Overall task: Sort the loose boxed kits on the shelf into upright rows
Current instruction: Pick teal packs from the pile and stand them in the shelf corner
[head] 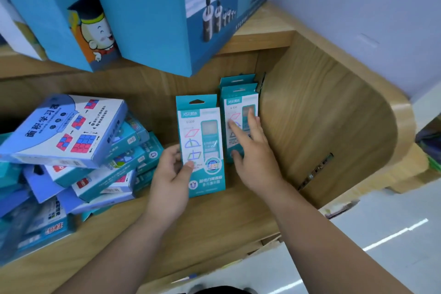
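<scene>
1. The shelf (214, 217) was smooth pale wood; flat cardboard boxes (71, 150) lay heaped left.
2. A slim teal kit (202, 131) stood upright mid-shelf, just left of the upright row (238, 93).
3. My left hand (170, 174) gripped that kit low; my right hand (253, 153), fingers straight, pressed the row's front box.
</scene>
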Demonstrator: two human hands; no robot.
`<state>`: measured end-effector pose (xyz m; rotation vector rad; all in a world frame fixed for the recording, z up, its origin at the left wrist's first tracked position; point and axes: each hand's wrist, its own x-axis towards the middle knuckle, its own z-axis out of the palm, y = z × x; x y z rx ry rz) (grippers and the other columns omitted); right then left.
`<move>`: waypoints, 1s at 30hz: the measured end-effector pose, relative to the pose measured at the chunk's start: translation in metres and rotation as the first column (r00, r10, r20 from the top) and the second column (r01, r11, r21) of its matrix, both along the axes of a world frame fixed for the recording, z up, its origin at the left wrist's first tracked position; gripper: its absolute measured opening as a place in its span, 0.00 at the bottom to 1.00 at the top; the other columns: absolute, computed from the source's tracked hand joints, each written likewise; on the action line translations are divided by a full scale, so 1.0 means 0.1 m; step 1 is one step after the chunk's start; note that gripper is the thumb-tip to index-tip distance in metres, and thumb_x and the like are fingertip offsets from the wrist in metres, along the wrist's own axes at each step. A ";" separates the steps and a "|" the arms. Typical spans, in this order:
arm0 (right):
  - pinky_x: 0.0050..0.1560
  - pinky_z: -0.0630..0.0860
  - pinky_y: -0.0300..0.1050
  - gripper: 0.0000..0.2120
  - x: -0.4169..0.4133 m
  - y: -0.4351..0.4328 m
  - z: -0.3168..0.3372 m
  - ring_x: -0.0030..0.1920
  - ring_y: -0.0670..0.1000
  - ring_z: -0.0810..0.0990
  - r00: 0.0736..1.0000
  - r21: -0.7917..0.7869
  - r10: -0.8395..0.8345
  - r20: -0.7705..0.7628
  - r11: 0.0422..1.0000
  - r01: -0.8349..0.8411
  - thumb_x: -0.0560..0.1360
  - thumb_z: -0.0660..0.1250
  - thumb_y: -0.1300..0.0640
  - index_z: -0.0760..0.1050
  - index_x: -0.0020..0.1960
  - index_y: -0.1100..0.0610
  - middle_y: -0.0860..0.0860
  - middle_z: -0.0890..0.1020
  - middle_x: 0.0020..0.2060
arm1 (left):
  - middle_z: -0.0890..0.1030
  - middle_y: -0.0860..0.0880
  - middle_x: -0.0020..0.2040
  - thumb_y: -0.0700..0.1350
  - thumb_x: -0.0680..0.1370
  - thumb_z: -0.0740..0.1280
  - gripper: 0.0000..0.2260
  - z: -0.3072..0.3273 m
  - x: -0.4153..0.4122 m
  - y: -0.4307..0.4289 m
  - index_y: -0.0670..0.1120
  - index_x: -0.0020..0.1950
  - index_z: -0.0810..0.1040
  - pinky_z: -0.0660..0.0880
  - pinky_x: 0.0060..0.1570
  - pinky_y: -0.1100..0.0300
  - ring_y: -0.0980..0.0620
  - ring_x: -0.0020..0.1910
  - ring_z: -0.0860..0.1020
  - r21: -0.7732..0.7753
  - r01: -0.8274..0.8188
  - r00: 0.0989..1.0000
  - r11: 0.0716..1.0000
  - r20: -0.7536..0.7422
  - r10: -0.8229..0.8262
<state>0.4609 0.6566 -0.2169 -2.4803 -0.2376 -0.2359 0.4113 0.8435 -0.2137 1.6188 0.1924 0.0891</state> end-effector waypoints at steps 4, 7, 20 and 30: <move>0.74 0.64 0.39 0.26 -0.13 -0.03 0.15 0.75 0.37 0.53 0.997 0.255 -0.009 -0.078 0.966 0.028 0.82 0.62 0.59 0.62 0.78 0.49 0.44 0.52 0.80 | 0.81 0.51 0.54 0.35 0.81 0.64 0.11 0.00 0.09 -0.13 0.47 0.61 0.72 0.79 0.46 0.65 0.61 0.48 0.82 0.038 0.005 0.998 0.999 0.061 -0.007; 0.70 0.63 0.35 0.25 -0.28 -0.07 0.17 0.72 0.35 0.56 0.996 0.244 0.005 -0.090 0.970 0.017 0.83 0.60 0.56 0.61 0.78 0.48 0.42 0.56 0.79 | 0.81 0.49 0.53 0.33 0.81 0.63 0.12 -0.01 0.19 -0.24 0.46 0.61 0.71 0.78 0.44 0.67 0.61 0.46 0.81 0.036 0.017 0.996 0.999 0.082 -0.020; 0.71 0.53 0.29 0.28 -0.38 -0.24 0.04 0.78 0.40 0.52 0.981 0.207 0.001 -0.195 0.977 0.041 0.82 0.61 0.59 0.58 0.80 0.53 0.45 0.50 0.81 | 0.80 0.49 0.52 0.45 0.78 0.71 0.08 -0.11 0.64 -0.71 0.51 0.54 0.74 0.74 0.43 0.71 0.59 0.45 0.78 0.323 -0.106 0.987 0.941 0.146 0.061; 0.76 0.59 0.39 0.35 -0.22 -0.10 0.07 0.79 0.39 0.43 0.997 0.103 -0.046 -0.059 0.993 0.052 0.80 0.63 0.59 0.49 0.81 0.58 0.41 0.37 0.80 | 0.82 0.50 0.48 0.42 0.74 0.74 0.15 -0.02 0.75 -0.69 0.48 0.59 0.77 0.81 0.47 0.56 0.54 0.45 0.81 0.268 -0.135 0.975 0.954 0.210 0.079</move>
